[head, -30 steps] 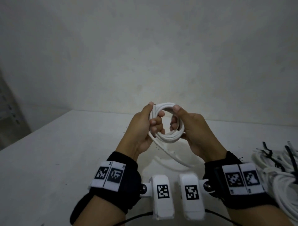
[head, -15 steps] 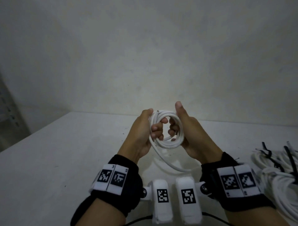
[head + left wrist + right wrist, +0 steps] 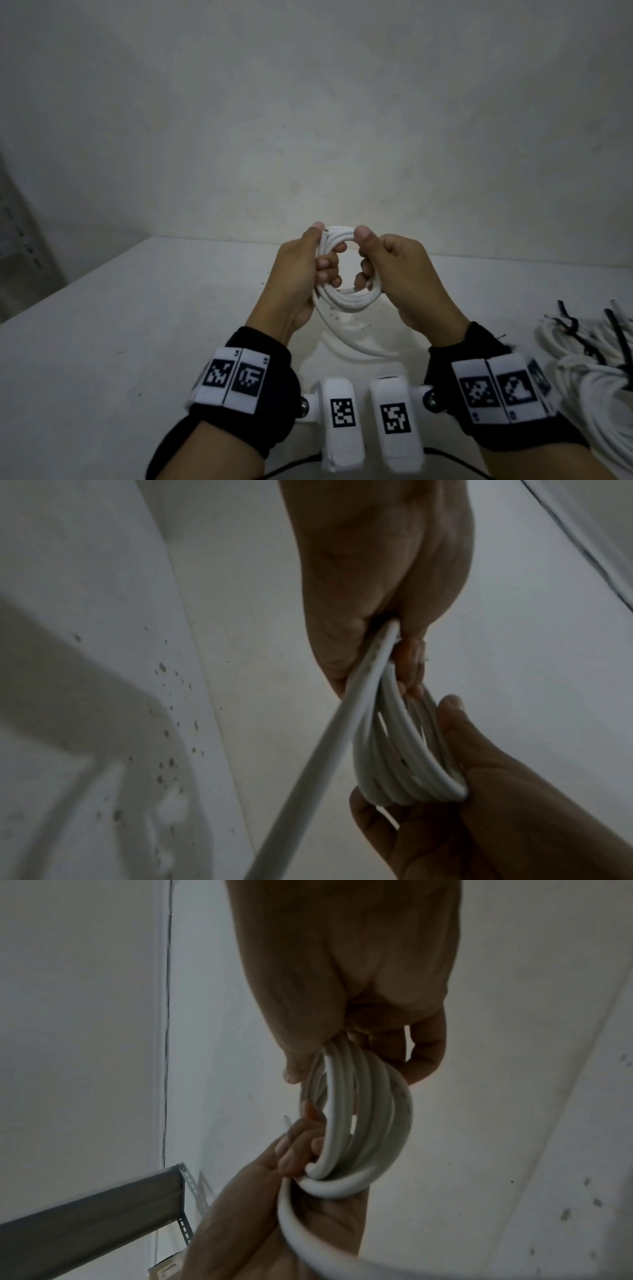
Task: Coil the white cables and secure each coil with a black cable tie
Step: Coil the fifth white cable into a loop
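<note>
- The left hand was closed around the left side of the white cable coil, the thumb on top and the fingers curled through the ring.
- The coil was held in the air above the white desk, between both hands; a loose tail still hung from it down toward the desk.
- The right hand gripped the right side of the coil in the same way.
- At the far right lay a pile of finished coils with black cable ties.
- The step in hand seemed to be the coiling. Next, the tail must be wound in, then one hand must keep the coil while the other fetches a tie.
</note>
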